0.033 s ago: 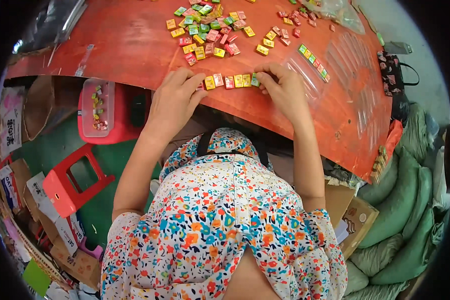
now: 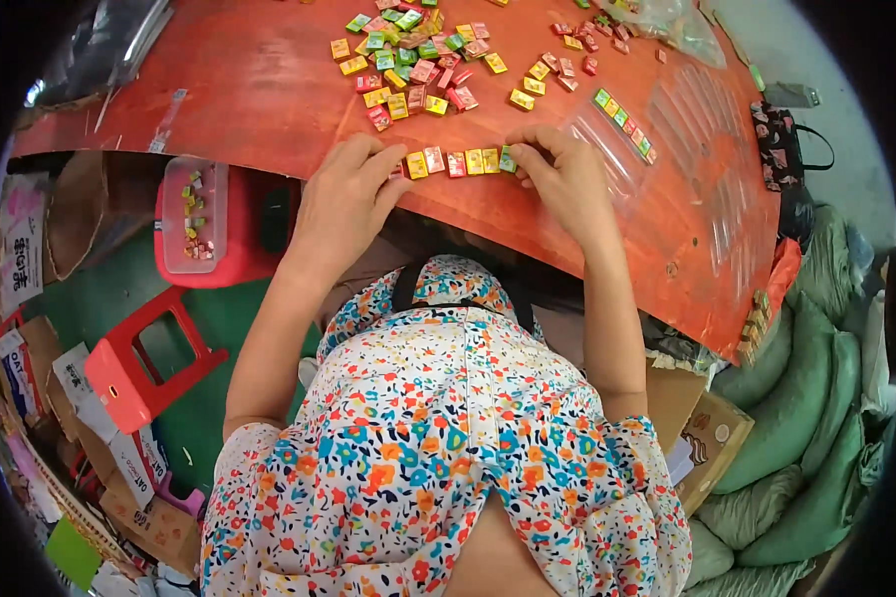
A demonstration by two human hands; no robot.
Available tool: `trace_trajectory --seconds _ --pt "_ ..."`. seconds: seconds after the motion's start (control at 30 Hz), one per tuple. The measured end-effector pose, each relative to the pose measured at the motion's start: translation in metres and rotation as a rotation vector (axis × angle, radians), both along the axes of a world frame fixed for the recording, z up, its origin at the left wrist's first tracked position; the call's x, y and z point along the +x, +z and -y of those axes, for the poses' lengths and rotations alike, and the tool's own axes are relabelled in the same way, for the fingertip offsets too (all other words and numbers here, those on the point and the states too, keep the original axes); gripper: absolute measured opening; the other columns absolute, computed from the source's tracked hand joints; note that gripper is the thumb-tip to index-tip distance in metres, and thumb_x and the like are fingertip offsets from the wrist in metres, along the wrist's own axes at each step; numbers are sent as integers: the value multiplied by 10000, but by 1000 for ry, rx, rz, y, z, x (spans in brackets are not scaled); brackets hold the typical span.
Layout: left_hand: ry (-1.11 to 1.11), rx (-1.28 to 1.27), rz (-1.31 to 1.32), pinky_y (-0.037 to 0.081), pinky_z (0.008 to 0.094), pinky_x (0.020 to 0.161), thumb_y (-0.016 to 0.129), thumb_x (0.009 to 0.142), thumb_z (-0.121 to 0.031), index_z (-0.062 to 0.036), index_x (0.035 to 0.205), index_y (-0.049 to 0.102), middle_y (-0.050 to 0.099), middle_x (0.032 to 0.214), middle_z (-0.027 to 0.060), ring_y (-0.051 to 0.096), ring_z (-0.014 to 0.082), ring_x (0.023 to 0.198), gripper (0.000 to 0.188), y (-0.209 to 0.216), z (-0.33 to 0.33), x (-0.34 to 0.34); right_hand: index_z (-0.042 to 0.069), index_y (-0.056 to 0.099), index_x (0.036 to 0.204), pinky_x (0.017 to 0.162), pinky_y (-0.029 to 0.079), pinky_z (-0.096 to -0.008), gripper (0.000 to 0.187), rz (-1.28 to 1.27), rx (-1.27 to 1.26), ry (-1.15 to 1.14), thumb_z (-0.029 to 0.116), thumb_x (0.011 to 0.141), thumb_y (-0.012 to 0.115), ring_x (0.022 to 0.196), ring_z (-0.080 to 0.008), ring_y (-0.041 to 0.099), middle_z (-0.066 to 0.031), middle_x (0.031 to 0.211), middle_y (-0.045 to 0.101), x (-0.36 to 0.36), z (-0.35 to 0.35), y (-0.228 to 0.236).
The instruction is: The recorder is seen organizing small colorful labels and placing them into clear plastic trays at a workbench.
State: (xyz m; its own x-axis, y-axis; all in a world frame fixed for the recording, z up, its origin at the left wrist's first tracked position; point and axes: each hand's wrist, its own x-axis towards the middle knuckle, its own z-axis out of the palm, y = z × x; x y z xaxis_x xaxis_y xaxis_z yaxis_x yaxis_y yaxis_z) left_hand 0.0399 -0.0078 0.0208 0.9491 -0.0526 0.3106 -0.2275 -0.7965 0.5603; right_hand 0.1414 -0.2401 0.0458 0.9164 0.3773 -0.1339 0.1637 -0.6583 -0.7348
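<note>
A short row of small candy-sized boxes in yellow, pink, red and green lies along the near edge of the red table, with a gap in its middle. At the row's left end, my left hand has its thumb and fingers closed around a small red box, mostly hidden by the fingers. My right hand pinches a small green box at the right end. Beyond the row is a loose pile of similar boxes.
Right of my right hand lies a clear plastic tray with a filled row of boxes. More clear trays are farther right. A clear tub with several boxes sits on a red stool at left. Green sacks lie at right.
</note>
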Motion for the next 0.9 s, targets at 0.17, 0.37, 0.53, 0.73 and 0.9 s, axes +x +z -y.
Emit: trace_trajectory --seconds 0.17,0.37,0.53,0.73,0.9 --pt "67 -8 21 513 412 782 720 810 -110 -33 1114 653 603 1019 102 596 297 948 320 2 -10 5 5 693 1044 622 526 -251 179 -4 5 -10 132 941 620 687 -94 644 -50 780 684 1 0 5" --pt "37 73 164 526 411 799 759 782 -158 -27 1137 629 586 1089 116 603 311 986 400 8 7 12 3 701 1043 613 521 -272 186 21 -117 30 121 926 618 660 -111 641 -77 765 688 5 1 -2" --pt "38 32 -63 537 417 772 788 756 -249 -21 1094 623 555 1044 118 603 311 974 440 0 27 16 -2 698 1074 622 517 -299 210 146 -134 148 98 912 610 643 -149 631 -106 837 676 5 -1 -5" --pt "11 16 -62 536 417 762 786 756 -235 -42 1081 633 543 1017 118 601 309 952 408 -2 25 20 29 682 1136 716 520 -337 293 281 -78 304 92 850 675 809 -239 648 -125 979 648 1 7 2" --pt "-38 45 -27 513 423 747 764 779 -207 -43 1046 649 545 963 114 596 310 917 334 -3 29 26 51 670 1142 769 518 -390 332 342 -158 328 142 825 708 889 -315 639 -139 1033 639 -10 -1 -1"
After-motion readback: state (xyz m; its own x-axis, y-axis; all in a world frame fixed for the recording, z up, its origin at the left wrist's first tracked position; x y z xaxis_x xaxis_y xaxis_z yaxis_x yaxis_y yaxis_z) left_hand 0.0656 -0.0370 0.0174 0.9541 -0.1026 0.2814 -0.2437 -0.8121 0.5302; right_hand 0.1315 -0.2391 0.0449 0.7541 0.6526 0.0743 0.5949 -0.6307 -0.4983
